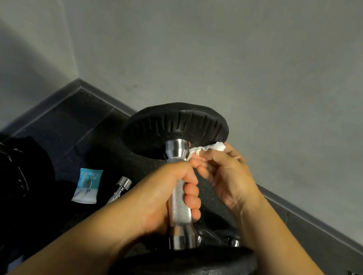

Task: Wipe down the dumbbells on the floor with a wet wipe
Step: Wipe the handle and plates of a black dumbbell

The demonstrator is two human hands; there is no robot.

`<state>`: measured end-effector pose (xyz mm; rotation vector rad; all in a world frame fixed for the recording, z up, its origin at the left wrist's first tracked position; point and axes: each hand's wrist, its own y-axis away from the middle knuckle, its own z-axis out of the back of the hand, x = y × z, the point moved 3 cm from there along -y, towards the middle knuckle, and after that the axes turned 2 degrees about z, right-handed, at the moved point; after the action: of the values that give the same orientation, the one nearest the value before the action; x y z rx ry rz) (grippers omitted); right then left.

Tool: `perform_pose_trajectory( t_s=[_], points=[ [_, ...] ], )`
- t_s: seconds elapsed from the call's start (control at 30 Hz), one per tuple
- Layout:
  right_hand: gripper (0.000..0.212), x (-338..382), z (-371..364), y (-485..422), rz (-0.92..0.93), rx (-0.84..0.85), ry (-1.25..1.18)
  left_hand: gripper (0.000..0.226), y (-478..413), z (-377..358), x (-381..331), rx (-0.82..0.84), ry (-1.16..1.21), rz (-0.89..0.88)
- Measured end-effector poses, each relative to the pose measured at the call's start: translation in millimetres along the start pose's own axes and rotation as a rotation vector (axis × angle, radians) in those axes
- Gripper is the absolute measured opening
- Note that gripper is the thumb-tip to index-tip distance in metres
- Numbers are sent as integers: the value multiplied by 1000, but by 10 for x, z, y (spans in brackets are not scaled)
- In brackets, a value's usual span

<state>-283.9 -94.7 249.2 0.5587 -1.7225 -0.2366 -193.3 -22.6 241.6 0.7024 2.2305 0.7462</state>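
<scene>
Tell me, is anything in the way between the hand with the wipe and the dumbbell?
No, nothing visible is. The right hand pinches the wet wipe right against the dumbbell, by its shiny collar under the top plate. The left hand grips the handle lower down.

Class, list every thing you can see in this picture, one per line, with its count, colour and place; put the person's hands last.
Dumbbell: one, black plates and silver handle, held over the floor.
Wet wipe: one, white, bunched against the upper collar.
Wipe packet: one, teal and white, on the floor at left.
Second bar: one, silver, on the floor, partly hidden.
Bag: one, black, far left.
Left hand: grips the handle.
Right hand: pinches the wet wipe.
</scene>
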Motion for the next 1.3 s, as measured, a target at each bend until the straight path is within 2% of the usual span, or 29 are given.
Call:
perform_pose_trajectory(
  t_s=[0.17,0.23,0.33,0.43,0.5,0.57,0.77,1.0,1.2,1.3],
  points=[
    [20,104,-11,-34,10,-41,46,22,7,5,-14,-25,29,6],
    [19,179,-25,-13,75,-93,117,11,-24,47,3,-91,-22,5],
    [21,282,-106,74,198,-141,276,8,-105,146,16,-194,-244,-86],
    [22,318,-223,205,347,-189,534,6,-140,202,-1,-266,-425,-190],
    [21,311,-279,258,418,-198,608,7,-143,222,-15,-284,-444,-240],
    [19,306,-301,263,427,-185,564,5,-137,227,-29,-296,-384,-257],
    [23,272,-285,189,243,-74,177,13,-111,194,0,-241,-211,-116],
    [21,191,-66,48,91,-72,87,18,-65,62,19,-70,-87,-15],
    [12,-48,39,-123,-157,41,-42,13,-6,-14,-17,62,-33,-1],
    [12,-64,40,-185,-182,55,-48,12,40,-44,-46,113,-11,-5]
  ],
)
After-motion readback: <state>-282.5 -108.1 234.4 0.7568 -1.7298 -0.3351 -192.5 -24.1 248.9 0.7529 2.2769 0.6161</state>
